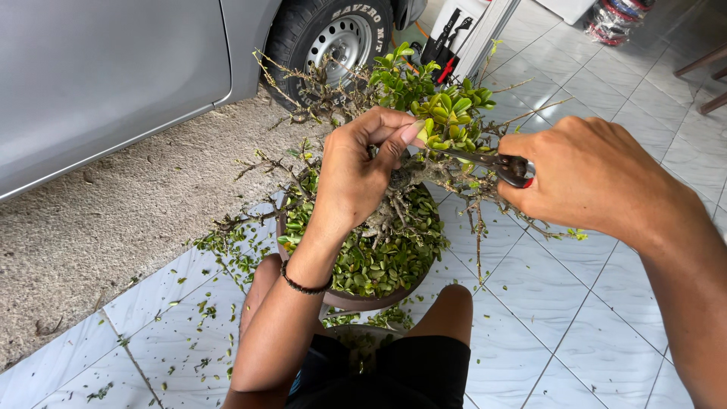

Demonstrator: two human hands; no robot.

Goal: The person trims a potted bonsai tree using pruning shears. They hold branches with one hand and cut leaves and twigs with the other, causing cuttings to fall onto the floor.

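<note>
Pinching a leafy twig (424, 130) between thumb and forefinger, your left hand (356, 178) has its grip closed on the small potted tree (409, 136). Your right hand (594, 178) is wrapped tight around the red-handled pruning shears (496, 163), whose dark blades point left into the branches just beside your left fingertips (409, 135). The tree stands in a round brown pot (344, 299) between your knees, on the white tiled floor (545, 303). Cut green leaves (379, 261) fill the pot and lie scattered over the tiles to your left. A grey car (106, 68) and its wheel (337, 38) stand behind.
</note>
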